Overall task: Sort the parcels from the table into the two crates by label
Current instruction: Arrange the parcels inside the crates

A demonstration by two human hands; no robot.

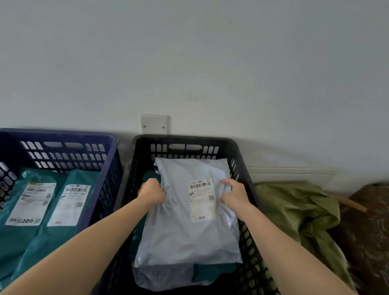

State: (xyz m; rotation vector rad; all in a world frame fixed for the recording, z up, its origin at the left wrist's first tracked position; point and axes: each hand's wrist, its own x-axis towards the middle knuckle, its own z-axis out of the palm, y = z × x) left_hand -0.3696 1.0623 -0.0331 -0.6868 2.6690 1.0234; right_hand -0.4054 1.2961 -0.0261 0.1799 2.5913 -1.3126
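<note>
Black crate: your black slotted plastic crate (pixel 182 139) stands against the wall.
Blue crate: dark blue slotted plastic crate (pixel 53 133), just left of the black crate, rims nearly touching.
Parcel: grey plastic mailer parcel (pixel 183 238), inside the black crate, slim gaps to both side walls.
Hands: your left hand (pixel 152 190) and right hand (pixel 234 193) pinch its side edges.
</note>
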